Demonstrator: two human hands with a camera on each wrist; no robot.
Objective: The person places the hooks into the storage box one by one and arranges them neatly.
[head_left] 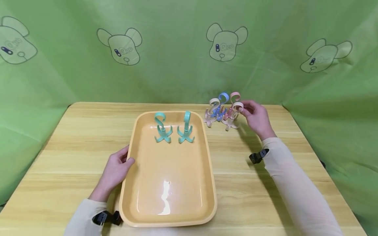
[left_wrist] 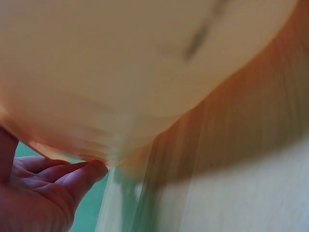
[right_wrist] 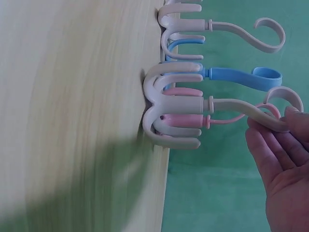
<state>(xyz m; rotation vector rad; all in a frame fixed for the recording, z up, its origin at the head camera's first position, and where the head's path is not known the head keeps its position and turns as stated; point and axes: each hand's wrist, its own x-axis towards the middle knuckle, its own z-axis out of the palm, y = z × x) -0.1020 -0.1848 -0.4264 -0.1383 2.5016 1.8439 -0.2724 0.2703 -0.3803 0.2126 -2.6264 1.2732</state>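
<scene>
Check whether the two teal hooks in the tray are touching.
Apart: the head view plainly shows bare tray between the left teal hook and the right teal hook.

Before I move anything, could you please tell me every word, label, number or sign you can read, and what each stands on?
Nothing can be read for certain.
Bear-head prints on the green curtain: faint lettering, perhaps with a "Q", too blurred to read.
Tray, underside: a dark mark, too blurred to tell whether it is writing.
Hooks: no lettering visible.
</scene>
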